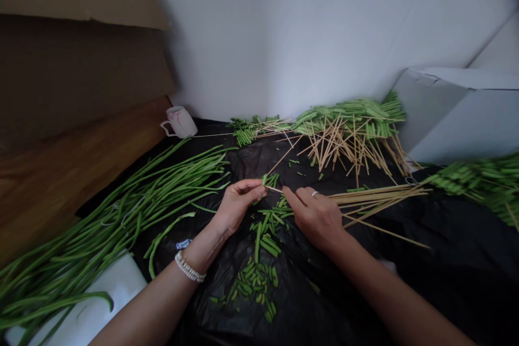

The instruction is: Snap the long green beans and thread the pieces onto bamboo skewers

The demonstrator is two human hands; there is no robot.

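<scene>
left hand [239,203] pinches bean piece [264,179] at dial centre, apparently steadying it | right hand [318,216] grips stick [274,189], 4 o'clock | cut pieces [270,248] 6 o'clock, spare sticks [375,196] 3 o'clock, likely for reach

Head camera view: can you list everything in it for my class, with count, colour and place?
Wall: one, white, behind
Cardboard: count unclear, brown, upper left
White box: one, white, right
Wooden surface: one, brown, left
Pale object: one, white, lower left
Mug: one, white with reddish marks, back left
Plastic sheet: one, black, middle and foreground
Long beans: many, green, left
Cut pieces: many, green, centre
Loaded sticks: many, green and tan, back and right
Loose sticks: several, tan, centre right
Held stick: one, tan, centre
Beaded bracelet: apparently two strands, white, left wrist
Ring: one, silver, centre right
Left hand: one, bare, centre
Right hand: one, ringed, centre right
</scene>
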